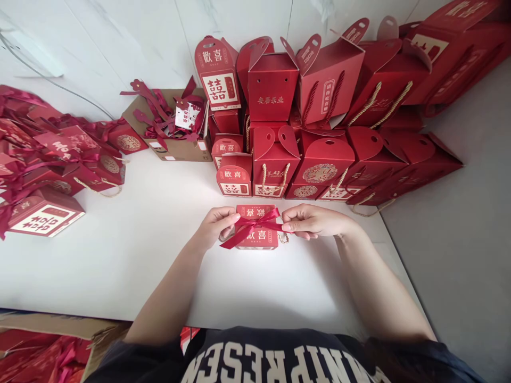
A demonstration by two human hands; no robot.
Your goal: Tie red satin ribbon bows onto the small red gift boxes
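A small red gift box [257, 240] stands on the white table in front of my body, its top printed with pale characters. Across it lies a dark red satin ribbon [256, 224] tied in a bow with its knot near the middle of the box. My left hand [219, 226] pinches the bow's left side between thumb and finger. On the right, the thumb and fingers of my right hand [305, 221] are closed on the ribbon's other side. Gold cord handles [283, 238] show at the box's sides, partly hidden by my hands.
Stacked red gift boxes [275, 96] line the back and right of the white table [131, 266]. A cardboard box [179, 150] of ribbons and tags stands back left, beside piled ribboned boxes [43, 213]. An open carton [96, 340] sits at lower left.
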